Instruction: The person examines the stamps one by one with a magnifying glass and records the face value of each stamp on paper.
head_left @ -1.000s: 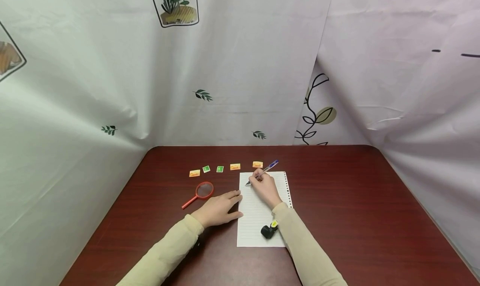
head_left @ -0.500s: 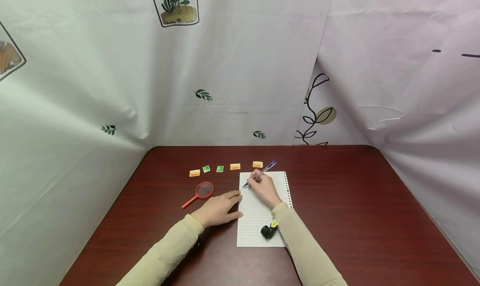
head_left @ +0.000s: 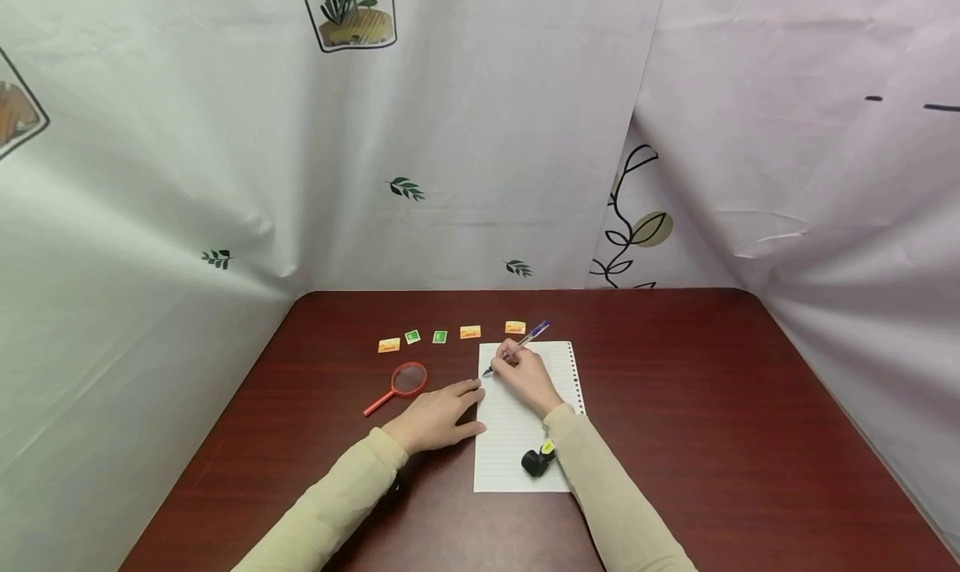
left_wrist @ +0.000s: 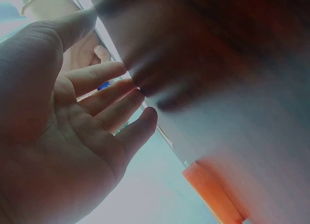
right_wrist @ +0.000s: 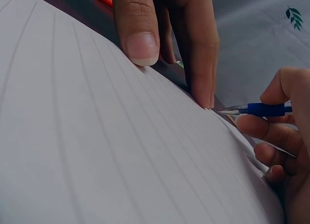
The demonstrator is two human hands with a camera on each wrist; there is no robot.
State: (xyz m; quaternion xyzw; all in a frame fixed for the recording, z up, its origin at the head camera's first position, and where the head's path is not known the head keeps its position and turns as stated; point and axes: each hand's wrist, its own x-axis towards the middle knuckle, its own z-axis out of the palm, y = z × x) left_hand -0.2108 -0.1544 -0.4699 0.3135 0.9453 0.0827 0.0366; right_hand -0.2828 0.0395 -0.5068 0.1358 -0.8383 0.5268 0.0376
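In the head view a white lined sheet of paper (head_left: pixel 501 464) with punched holes along its right side lies on the table. My left hand (head_left: pixel 433 418) rests at the sheet's left edge, fingers extended and thumb and fingertips on the paper. A pen with a clear barrel and blue grip (right_wrist: pixel 266 110) is pinched in my right hand (head_left: pixel 527 378), over the upper left of the sheet. Its tip points left, close to the left fingertips; whether it touches the paper I cannot tell. Beside the left hand lies a red-rimmed magnifying glass (head_left: pixel 409 379).
Behind the sheet, small orange cards (head_left: pixel 388 345) and small green squares (head_left: pixel 439 337) lie in a loose row on the dark red table (head_left: pixel 675 405). A black device (head_left: pixel 535 464) with a yellow label sits at the right wrist. A printed white curtain (head_left: pixel 465 138) hangs behind.
The right hand and pen have shifted slightly left, the tip moving toward the sheet's left edge and a little nearer. My left hand has stayed in place.
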